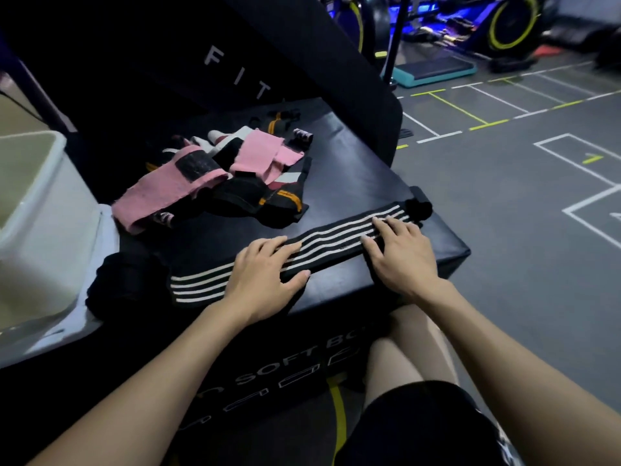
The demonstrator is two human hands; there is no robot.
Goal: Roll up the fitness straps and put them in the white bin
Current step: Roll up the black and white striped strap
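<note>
striped strap (331,245): soft, light, limp; judged to roll from one end
left hand (265,275): flat, fingers spread on strap
right hand (401,255): likewise pressing flat

Grey gym floor (504,203) (white, yellow lines)

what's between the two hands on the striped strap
In the head view, only a bare stretch of the striped strap lies flat between the left hand and the right hand. Nothing else sits on it.
</note>
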